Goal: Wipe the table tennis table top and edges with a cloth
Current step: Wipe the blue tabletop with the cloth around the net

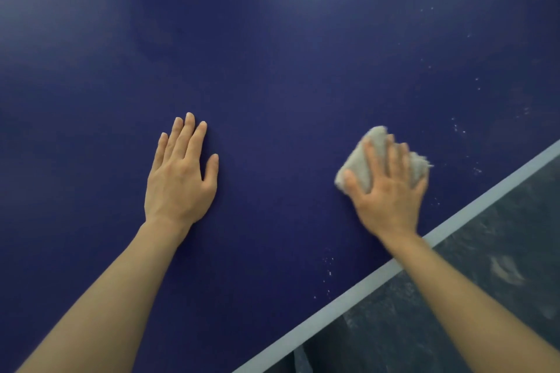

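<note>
Nearest the camera, two bare forearms are seen reaching out over the dark blue table tennis table top [272, 70]. Under the right forearm the pale edge line [348, 294] is crossed, with dark floor [485, 297] beyond it. Further out, the left hand [178, 175] is laid flat on the blue surface, fingers straight and close together, nothing held. Well apart from it, the right hand [391, 188] is pressed palm-down on a bunched, off-white cloth [363, 160], fingers spread over it; the hand is blurred, so the finer grip cannot be told. The cloth is judged soft, light and easily crumpled, best governed by flat pressure from above. White specks [459, 127] are scattered beyond and beside the right hand, towards the edge, where wiping seems not yet done.
</note>
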